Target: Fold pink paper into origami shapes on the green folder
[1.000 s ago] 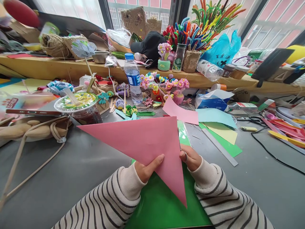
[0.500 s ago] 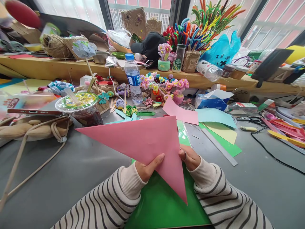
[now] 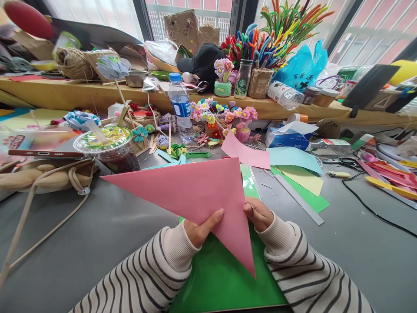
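A folded sheet of pink paper (image 3: 192, 187) is held up in front of me, one long point reaching left and another pointing down. My left hand (image 3: 202, 228) grips its lower edge, thumb on the front and the other fingers hidden behind. At the right edge, my right hand (image 3: 259, 214) pinches the paper between thumb and fingers. Below the paper lies a shiny green sheet or folder (image 3: 224, 282) on the grey table (image 3: 130, 243).
A lidded plastic cup (image 3: 114, 152) and a phone (image 3: 45, 153) are at left. A water bottle (image 3: 181, 108) and crocheted flowers (image 3: 228, 114) stand behind. Toward the right lie a ruler (image 3: 299, 200), pale blue paper (image 3: 295, 161), scissors (image 3: 347, 162) and a black cable (image 3: 365, 208).
Almost nothing differs. The whole view has shifted very slightly; both hands keep the same hold on the pink paper.
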Tool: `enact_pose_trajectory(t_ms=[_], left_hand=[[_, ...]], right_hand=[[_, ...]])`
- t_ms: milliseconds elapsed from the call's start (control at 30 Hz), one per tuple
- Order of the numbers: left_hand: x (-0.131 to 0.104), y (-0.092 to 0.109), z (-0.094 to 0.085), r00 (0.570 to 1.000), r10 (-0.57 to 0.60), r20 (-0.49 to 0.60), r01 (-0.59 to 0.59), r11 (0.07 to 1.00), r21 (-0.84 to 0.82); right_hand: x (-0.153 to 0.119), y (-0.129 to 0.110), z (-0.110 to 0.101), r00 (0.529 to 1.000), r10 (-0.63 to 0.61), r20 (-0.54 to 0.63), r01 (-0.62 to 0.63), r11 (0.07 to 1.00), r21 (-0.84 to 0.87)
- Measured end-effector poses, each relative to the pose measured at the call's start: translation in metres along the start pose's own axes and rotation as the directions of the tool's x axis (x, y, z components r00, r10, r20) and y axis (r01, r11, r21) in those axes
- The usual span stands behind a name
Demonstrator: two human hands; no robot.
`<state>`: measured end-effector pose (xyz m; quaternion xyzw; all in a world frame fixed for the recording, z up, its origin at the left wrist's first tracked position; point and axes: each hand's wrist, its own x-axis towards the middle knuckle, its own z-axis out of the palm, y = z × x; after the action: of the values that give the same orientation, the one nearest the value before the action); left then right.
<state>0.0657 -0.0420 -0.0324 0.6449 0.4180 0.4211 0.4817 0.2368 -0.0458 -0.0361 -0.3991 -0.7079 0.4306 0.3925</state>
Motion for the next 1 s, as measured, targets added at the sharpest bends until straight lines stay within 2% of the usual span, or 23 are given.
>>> enact_pose_trajectory(t_ms=[133, 300, 533, 733, 1000], left_hand=[[-0.0003, 0.0005, 0.0003, 1.000, 0.007, 0.022, -0.007, 1.000, 0.000], [-0.0019, 0.0020, 0.0008, 0.999, 0.023, 0.049, -0.025, 0.999, 0.032], [-0.0014, -0.0005, -0.0009, 1.000, -0.013, -0.006, 0.013, 1.000, -0.007], [-0.0007, -0.0004, -0.0010, 1.000, -0.015, 0.000, 0.015, 1.000, -0.027], [0.0000, -0.0007, -0.0014, 0.999, -0.022, -0.022, 0.022, 0.999, -0.029]], right_hand=[[0.0004, -0.0003, -0.0007, 1.000, -0.001, 0.001, 0.001, 1.000, 0.013], [-0.0010, 0.0001, -0.0007, 0.998, -0.001, -0.062, 0.002, 1.000, 0.009], [0.0003, -0.0004, -0.0004, 0.998, -0.043, -0.048, 0.043, 0.999, -0.007], [0.0004, -0.0008, -0.0010, 0.998, -0.056, -0.003, 0.056, 0.997, -0.044], [0.0010, 0.0002, -0.0018, 0.998, -0.043, -0.041, 0.041, 0.998, -0.055]])
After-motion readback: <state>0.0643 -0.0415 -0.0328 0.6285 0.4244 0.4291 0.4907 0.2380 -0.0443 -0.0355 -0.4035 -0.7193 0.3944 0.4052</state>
